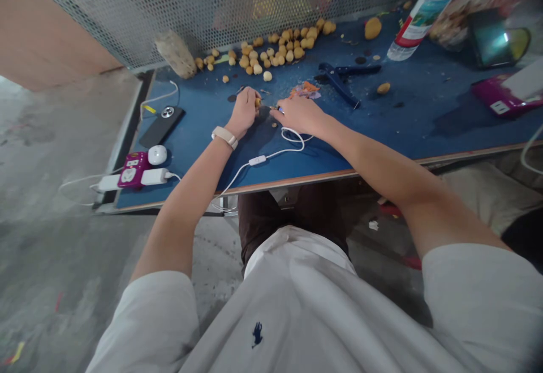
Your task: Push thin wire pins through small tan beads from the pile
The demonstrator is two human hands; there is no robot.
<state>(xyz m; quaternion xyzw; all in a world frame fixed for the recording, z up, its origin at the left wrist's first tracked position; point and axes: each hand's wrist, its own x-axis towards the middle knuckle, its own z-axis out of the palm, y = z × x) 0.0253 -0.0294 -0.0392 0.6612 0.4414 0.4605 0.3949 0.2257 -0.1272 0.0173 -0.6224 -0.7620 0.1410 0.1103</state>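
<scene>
My left hand (245, 110) is closed around a small yellow-brown ball (257, 102) on the blue table (382, 135). My right hand (299, 114) is closed too, pinching a thin tool (275, 107) whose tip points at that ball. The two hands sit a few centimetres apart near the table's middle. A white band (224, 136) is on my left wrist. A white cable with an inline switch (257, 160) loops under my right wrist. Several more yellow balls (275, 50) lie scattered along the far edge by the mesh screen.
A dark blue tool (341, 78) and orange scraps (306, 89) lie beyond my right hand. A plastic bottle (419, 19) and a phone (494, 39) are far right. A black phone (163, 124), white earbud case (157, 154) and magenta power strip (133, 170) sit left.
</scene>
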